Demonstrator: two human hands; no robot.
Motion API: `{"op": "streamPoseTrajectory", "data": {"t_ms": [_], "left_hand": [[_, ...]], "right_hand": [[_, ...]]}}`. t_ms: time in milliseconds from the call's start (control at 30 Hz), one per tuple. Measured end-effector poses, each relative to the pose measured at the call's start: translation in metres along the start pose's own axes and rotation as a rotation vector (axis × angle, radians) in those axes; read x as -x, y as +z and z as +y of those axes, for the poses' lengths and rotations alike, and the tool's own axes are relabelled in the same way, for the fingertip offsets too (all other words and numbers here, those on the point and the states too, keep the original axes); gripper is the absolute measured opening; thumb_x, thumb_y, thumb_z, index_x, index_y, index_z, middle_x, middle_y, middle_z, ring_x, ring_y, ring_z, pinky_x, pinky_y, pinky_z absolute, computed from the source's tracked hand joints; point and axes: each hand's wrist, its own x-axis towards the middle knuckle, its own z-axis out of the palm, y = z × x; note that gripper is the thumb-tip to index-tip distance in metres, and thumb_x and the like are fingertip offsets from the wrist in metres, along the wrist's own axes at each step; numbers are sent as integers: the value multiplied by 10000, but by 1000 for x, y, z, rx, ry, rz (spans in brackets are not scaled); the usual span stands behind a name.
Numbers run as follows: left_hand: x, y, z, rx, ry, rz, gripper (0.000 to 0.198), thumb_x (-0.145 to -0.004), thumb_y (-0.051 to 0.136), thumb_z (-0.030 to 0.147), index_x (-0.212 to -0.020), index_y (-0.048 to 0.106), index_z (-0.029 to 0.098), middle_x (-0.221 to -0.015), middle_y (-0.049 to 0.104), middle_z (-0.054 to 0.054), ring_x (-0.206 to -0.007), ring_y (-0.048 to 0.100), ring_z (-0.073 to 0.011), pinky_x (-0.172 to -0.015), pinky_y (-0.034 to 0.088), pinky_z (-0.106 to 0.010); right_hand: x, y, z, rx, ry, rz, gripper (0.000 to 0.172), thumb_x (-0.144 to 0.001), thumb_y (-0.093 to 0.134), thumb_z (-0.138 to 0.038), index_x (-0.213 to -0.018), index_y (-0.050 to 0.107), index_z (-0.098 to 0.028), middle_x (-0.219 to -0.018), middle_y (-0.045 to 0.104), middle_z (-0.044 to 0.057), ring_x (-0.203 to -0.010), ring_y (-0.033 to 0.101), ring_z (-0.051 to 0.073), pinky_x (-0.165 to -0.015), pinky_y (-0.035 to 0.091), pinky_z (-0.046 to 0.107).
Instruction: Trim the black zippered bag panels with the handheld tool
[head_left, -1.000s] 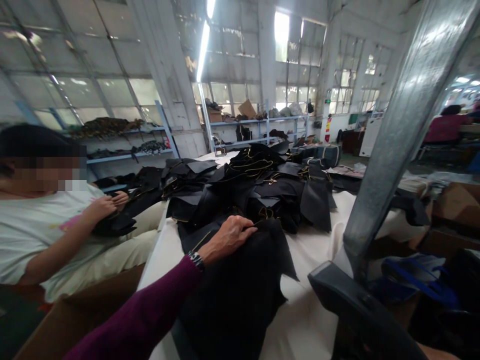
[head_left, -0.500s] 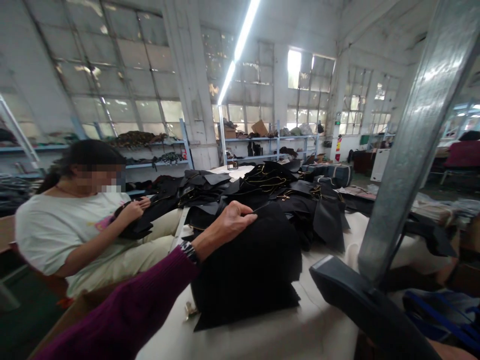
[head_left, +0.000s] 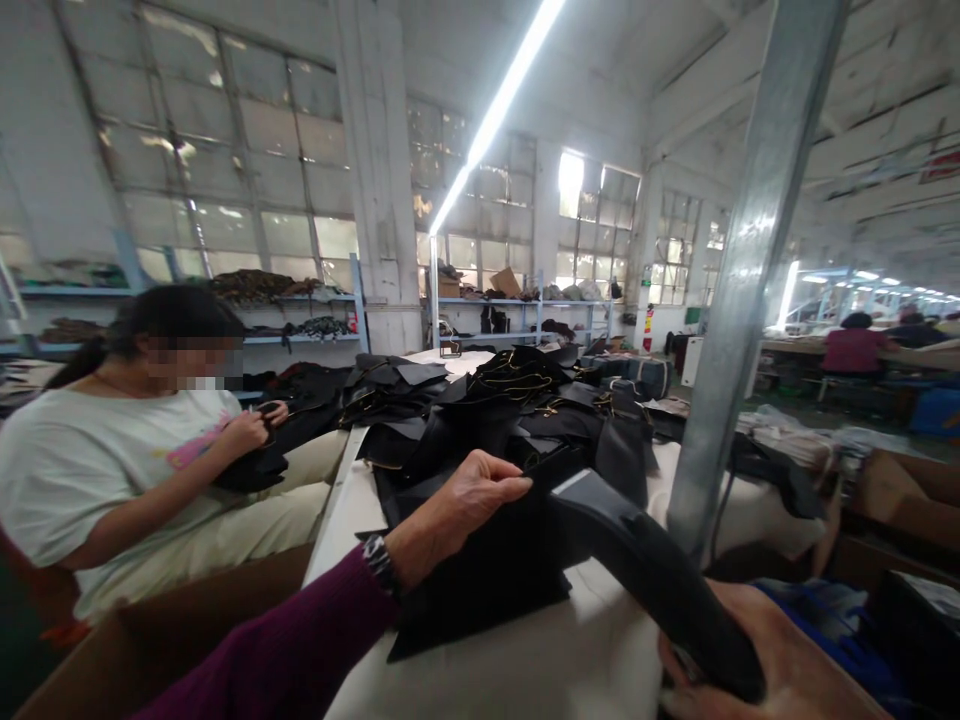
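Daylight from tall gridded windows fills a workshop, and one long tube light (head_left: 495, 110) runs across the ceiling. Blue metal shelves (head_left: 315, 300) line the far wall, holding dark bundles and a cardboard box. Nearer, a table covered in white cloth (head_left: 525, 670) carries a sprawling heap of black pieces (head_left: 495, 400), flat, stiff-looking and angular, some edged with thin gold-coloured trim.

One galvanised steel post (head_left: 739, 260) rises from the table's right side and blocks part of the room behind it.

At the near end of the table lies a black fabric piece (head_left: 480, 580), matte and roughly rectangular. The left hand (head_left: 457, 500), in a maroon sleeve with a wristband, pinches its upper edge between thumb and fingers, closed on the cloth. The right hand (head_left: 765, 660) sits at the lower right, curled under a smooth, dark curved tool (head_left: 652, 580) whose broad end hangs just over the fabric piece; the grip itself is mostly hidden.

One co-worker in a white shirt (head_left: 82, 470) sits at left, both hands on a black piece in the lap. Two more people sit well back at right.
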Motion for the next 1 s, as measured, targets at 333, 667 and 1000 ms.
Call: {"op": "streamPoseTrajectory", "data": {"t_ms": [333,667,1000], "left_hand": [[10,2,7,385,-249,114,175,-557,739,225,-553,606,111,-535,607,-23,-453,514,-107,-490,395,-232],[-13,-9,-1,405,-269,90,203,-559,744,241,-589,613,89,-548,622,-31,-439,529,-101,-480,411,-218],[-42,-26,-11,286,-252,129,247,-540,754,291,-603,599,110,-553,605,-18,-452,515,-103,-476,385,-222]], "right_hand": [[11,-17,-3,-116,-44,92,288,-749,575,-437,-682,478,-174,-481,486,-38,-418,478,116,-416,365,199],[4,-24,18,-124,34,46,264,-740,596,-416,-745,515,-164,-559,529,-23,-479,514,133,-456,407,199],[-48,-27,25,-182,14,66,264,-733,605,-390,-700,506,-148,-446,516,-26,-396,495,121,-420,395,204]]}}
